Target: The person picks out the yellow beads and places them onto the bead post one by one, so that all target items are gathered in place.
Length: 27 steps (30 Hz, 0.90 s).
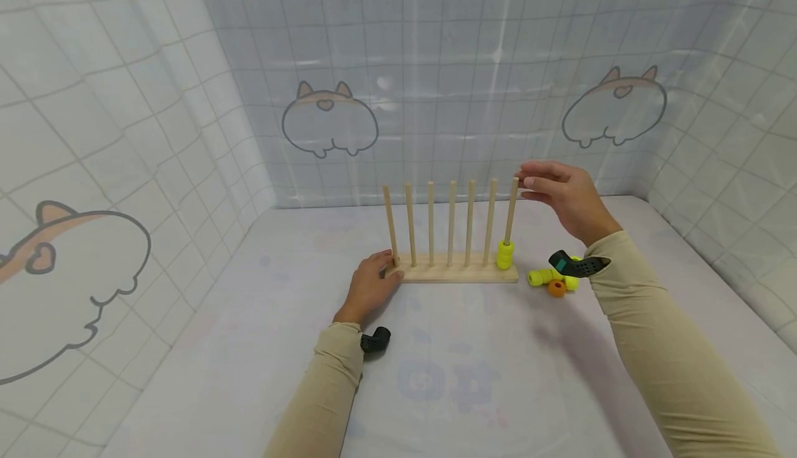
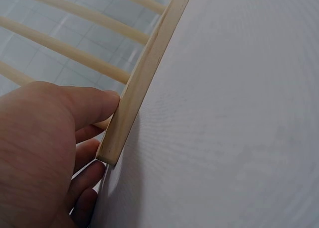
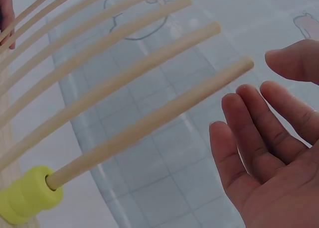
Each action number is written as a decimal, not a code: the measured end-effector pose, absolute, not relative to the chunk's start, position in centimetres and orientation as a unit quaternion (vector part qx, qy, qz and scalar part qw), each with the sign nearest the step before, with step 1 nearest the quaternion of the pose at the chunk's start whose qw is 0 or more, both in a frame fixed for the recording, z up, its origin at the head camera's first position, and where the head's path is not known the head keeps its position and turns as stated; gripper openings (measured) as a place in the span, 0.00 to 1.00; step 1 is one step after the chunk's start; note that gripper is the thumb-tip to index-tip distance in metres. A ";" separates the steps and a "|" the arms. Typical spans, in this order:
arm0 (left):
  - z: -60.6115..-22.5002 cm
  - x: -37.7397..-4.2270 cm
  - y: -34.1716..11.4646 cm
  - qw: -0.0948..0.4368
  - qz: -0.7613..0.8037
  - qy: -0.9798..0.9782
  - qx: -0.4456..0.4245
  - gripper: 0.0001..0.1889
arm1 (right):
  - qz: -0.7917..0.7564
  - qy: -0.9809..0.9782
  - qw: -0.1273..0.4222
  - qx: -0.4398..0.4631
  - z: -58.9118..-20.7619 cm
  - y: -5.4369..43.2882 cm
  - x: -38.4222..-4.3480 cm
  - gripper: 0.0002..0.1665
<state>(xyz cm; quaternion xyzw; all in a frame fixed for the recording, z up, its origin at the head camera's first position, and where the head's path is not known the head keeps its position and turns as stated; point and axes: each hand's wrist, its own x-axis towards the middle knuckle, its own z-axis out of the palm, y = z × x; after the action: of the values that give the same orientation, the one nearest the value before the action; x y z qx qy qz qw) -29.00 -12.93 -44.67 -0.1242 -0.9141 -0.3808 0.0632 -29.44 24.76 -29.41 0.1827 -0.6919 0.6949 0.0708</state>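
Observation:
A wooden peg rack (image 1: pixel 451 277) stands on the table with a row of upright pegs. Yellow beads (image 1: pixel 505 256) are stacked at the foot of its rightmost peg (image 3: pixel 149 121). My left hand (image 1: pixel 369 284) holds the left end of the rack's base (image 2: pixel 130 101), thumb on the near side and fingers behind. At the top of the rightmost peg is my right hand (image 1: pixel 569 198), its fingers loosely extended and apart from the peg tip in the right wrist view. Nothing lies between the fingers (image 3: pixel 271 138) and thumb of that hand.
Loose yellow beads (image 1: pixel 540 277) and an orange bead (image 1: pixel 557 288) lie on the table right of the rack, partly hidden behind the right wrist's black band (image 1: pixel 579 266). A pale cloth (image 1: pixel 448 375) covers the table. Tile-patterned walls (image 1: pixel 473 43) rise behind and at both sides.

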 end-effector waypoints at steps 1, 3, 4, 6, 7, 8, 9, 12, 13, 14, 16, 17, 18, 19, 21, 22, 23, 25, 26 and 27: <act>-44.7 -29.0 -12.9 0.063 -0.380 -0.914 -0.124 0.25 | 0.697 -0.690 0.071 0.183 -29.5 24.9 -29.4 0.22; -44.8 -29.0 -12.9 0.064 -0.379 -0.915 -0.125 0.25 | 0.703 -0.685 0.074 0.178 -29.8 25.2 -29.3 0.22; -44.8 -28.9 -12.9 0.063 -0.379 -0.915 -0.126 0.25 | 0.705 -0.683 0.077 0.174 -30.0 25.4 -29.2 0.22; -44.7 -28.9 -12.9 0.063 -0.379 -0.914 -0.127 0.25 | 0.714 -0.675 0.083 0.166 -30.3 25.7 -29.0 0.22; -44.7 -28.9 -12.9 0.063 -0.379 -0.914 -0.128 0.25 | 0.717 -0.673 0.085 0.162 -30.5 25.9 -28.9 0.22; -44.7 -28.9 -12.9 0.063 -0.380 -0.914 -0.128 0.25 | 0.719 -0.671 0.089 0.157 -30.7 26.1 -28.8 0.23; -44.6 -28.9 -12.9 0.064 -0.381 -0.913 -0.129 0.25 | 0.719 -0.672 0.091 0.153 -30.9 26.2 -28.7 0.23; -44.6 -28.9 -12.9 0.067 -0.383 -0.912 -0.128 0.25 | 0.720 -0.673 0.095 0.142 -31.6 26.8 -28.3 0.24; -44.6 -29.0 -12.9 0.068 -0.383 -0.913 -0.127 0.25 | 0.721 -0.673 0.096 0.138 -31.8 27.0 -28.2 0.23; -44.5 -29.0 -12.9 0.069 -0.384 -0.912 -0.127 0.25 | 0.723 -0.671 0.097 0.135 -32.1 27.2 -28.1 0.23; -44.5 -29.0 -12.9 0.069 -0.383 -0.912 -0.126 0.25 | 0.728 -0.666 0.100 0.129 -32.5 27.6 -27.9 0.22; -44.6 -29.1 -12.9 0.069 -0.383 -0.913 -0.125 0.24 | 0.730 -0.664 0.101 0.127 -32.8 27.8 -27.8 0.22; -44.6 -29.1 -12.8 0.069 -0.383 -0.913 -0.125 0.24 | 0.731 -0.664 0.101 0.124 -33.0 28.0 -27.7 0.22; -44.6 -29.1 -12.8 0.068 -0.382 -0.913 -0.125 0.24 | 0.731 -0.664 0.100 0.122 -33.2 28.1 -27.5 0.22; -44.6 -29.1 -12.8 0.066 -0.381 -0.914 -0.124 0.24 | 0.726 -0.671 0.098 0.115 -33.6 28.4 -27.3 0.23; -44.6 -29.0 -12.8 0.067 -0.380 -0.914 -0.125 0.24 | 0.721 -0.677 0.096 0.112 -33.9 28.6 -27.2 0.23; -44.6 -29.0 -12.8 0.067 -0.379 -0.914 -0.124 0.24 | 0.716 -0.684 0.094 0.108 -34.1 28.7 -27.0 0.24; -44.5 -29.0 -12.8 0.069 -0.379 -0.914 -0.125 0.24 | 0.704 -0.697 0.092 0.100 -34.6 28.9 -26.8 0.25; -44.5 -28.9 -12.8 0.069 -0.380 -0.914 -0.125 0.24 | 0.700 -0.702 0.092 0.096 -34.8 29.1 -26.6 0.25; -44.5 -28.9 -12.8 0.069 -0.380 -0.914 -0.125 0.24 | 0.694 -0.708 0.092 0.092 -35.1 29.3 -26.5 0.26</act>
<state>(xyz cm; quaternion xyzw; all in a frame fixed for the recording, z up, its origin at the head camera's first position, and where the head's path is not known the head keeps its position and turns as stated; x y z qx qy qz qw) -28.91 -12.82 -44.47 -0.1246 -0.9139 -0.3803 0.0687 -26.50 29.29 -35.06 0.0916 -0.7078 0.6944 0.0916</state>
